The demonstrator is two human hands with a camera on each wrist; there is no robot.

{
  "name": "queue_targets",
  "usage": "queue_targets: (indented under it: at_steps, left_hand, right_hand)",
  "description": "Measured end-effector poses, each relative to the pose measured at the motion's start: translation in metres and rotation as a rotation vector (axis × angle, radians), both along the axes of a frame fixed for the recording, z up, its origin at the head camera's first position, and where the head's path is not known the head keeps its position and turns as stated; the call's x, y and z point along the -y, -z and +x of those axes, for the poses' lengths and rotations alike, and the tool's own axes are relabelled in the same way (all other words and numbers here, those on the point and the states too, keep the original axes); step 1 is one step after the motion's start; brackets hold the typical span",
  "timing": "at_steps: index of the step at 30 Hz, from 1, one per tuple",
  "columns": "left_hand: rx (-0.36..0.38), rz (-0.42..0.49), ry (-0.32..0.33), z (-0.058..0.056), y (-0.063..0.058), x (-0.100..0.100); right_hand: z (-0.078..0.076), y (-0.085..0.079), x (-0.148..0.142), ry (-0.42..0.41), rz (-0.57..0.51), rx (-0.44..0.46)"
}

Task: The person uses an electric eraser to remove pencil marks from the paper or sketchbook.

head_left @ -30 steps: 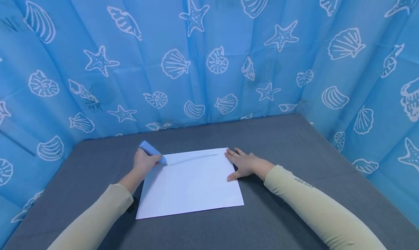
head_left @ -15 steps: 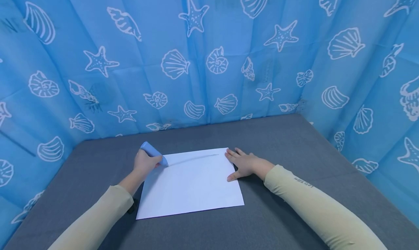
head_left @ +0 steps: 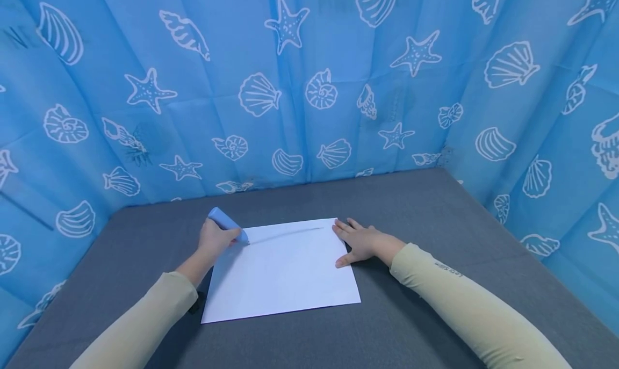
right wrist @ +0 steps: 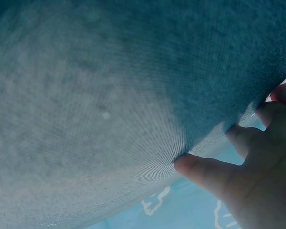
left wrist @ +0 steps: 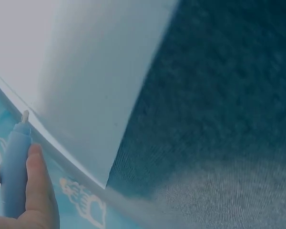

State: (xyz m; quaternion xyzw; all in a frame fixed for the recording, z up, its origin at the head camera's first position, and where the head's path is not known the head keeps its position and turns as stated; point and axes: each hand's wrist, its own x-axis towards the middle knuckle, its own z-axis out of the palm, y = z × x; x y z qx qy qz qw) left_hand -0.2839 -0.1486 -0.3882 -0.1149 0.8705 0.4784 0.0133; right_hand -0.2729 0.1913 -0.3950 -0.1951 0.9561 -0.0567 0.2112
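Note:
My left hand (head_left: pixel 213 241) grips a thick light-blue pen-shaped tool (head_left: pixel 221 217), tilted with its tip down at the upper left of a white sheet of paper (head_left: pixel 285 277). A narrow pale tip shows at the tool's end in the left wrist view, where the barrel (left wrist: pixel 15 167) lies between thumb and finger. From the tip, a faint grey line (head_left: pixel 290 233) runs right across the paper near its far edge. My right hand (head_left: pixel 360 245) rests with spread fingers on the sheet's right edge; in the right wrist view its fingertips touch the grey cloth.
Grey cloth (head_left: pixel 411 208) covers the table around the paper. Blue curtains (head_left: pixel 290 116) with white shell and starfish prints hang behind the table and at both sides. A small dark object (head_left: pixel 197 303) shows under the left sleeve's cuff.
The tool in my left hand has shifted very slightly to the right. My right hand and the paper stay in place.

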Motion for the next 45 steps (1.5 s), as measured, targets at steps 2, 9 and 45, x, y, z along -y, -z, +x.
queue_targets:
  at_steps: [2, 9, 45]
  left_hand:
    - [-0.002, 0.0, -0.006, 0.0005, -0.0005, 0.0006]
    - [0.029, 0.017, -0.005, 0.0019, -0.0007, 0.001]
    - [-0.034, -0.032, 0.012, 0.0004, 0.0034, 0.0006]
  right_hand:
    - [-0.0002, 0.0005, -0.0002, -0.002, 0.001, -0.004]
    - [-0.0014, 0.0016, -0.0018, -0.006, 0.001, -0.001]
    - [-0.0018, 0.002, -0.0021, -0.02, 0.008, -0.004]
